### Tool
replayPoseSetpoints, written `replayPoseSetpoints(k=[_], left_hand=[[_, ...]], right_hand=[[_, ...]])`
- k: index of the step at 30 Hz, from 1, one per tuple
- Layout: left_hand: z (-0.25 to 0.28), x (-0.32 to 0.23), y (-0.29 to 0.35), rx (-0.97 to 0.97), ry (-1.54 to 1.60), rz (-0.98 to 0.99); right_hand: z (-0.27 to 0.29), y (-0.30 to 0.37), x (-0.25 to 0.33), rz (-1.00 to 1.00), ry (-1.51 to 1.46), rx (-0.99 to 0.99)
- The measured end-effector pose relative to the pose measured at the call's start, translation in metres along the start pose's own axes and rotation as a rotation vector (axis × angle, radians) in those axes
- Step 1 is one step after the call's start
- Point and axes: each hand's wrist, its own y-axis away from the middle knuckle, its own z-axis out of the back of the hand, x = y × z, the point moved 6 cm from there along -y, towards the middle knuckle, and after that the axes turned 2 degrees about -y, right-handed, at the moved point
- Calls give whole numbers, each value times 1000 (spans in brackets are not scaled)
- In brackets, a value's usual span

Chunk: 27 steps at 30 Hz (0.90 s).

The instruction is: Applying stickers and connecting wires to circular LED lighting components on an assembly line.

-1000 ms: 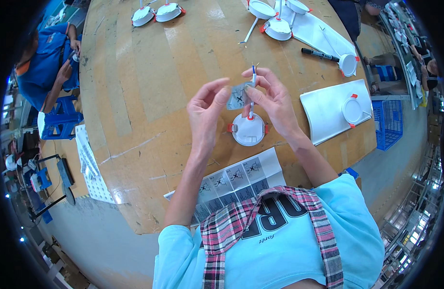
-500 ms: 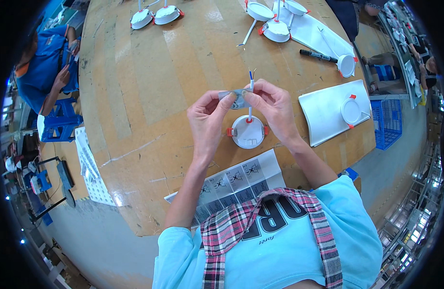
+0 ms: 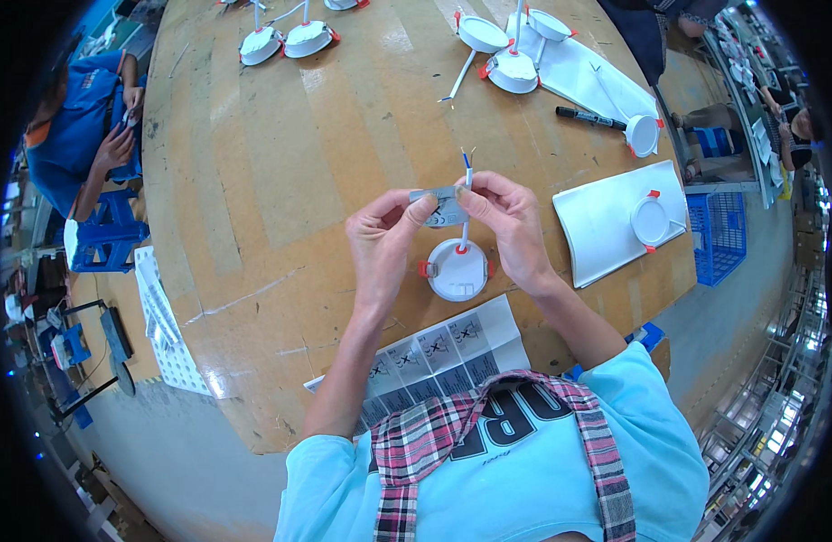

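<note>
A small silver label [image 3: 446,208] is stretched between my two hands over the white cable of a round white downlight. My left hand [image 3: 382,242] pinches its left end between thumb and fingers. Closed likewise, my right hand [image 3: 514,237] grips the right end beside the cable [image 3: 465,232]. Whether the label sticks to the cable I cannot tell. Bare blue and other thin wires poke out above my right fingers. The downlight [image 3: 458,274] lies on the table just below my hands, with red-tipped spring clips at its sides.
A printed sheet [image 3: 484,330] lies in front of me on the wooden table [image 3: 280,226]. At right are a stack of white paper [image 3: 589,230] with another downlight [image 3: 650,221] on it, and a black marker [image 3: 589,117]. More downlights [image 3: 308,39] stand farther back. A person in blue [image 3: 82,135] sits at left.
The label now shows more of its printed face, tilted up between my thumbs. My hands and the downlight sit slightly lower in the picture, as does most of the table.
</note>
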Motion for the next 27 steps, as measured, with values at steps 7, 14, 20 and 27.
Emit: replayPoseSetpoints(k=[7,14,20,27], left_hand=[[3,9,-3,21,-6,44],[5,11,-5,42,-2,31],[-7,14,-1,29,134,170],[-1,11,-2,43,17,54]], right_hand=[[6,-2,-5,-65,122,39],[2,-4,-7,-66,12,59],[5,-4,0,11,160,-50],[5,-4,-6,-39,62,62]])
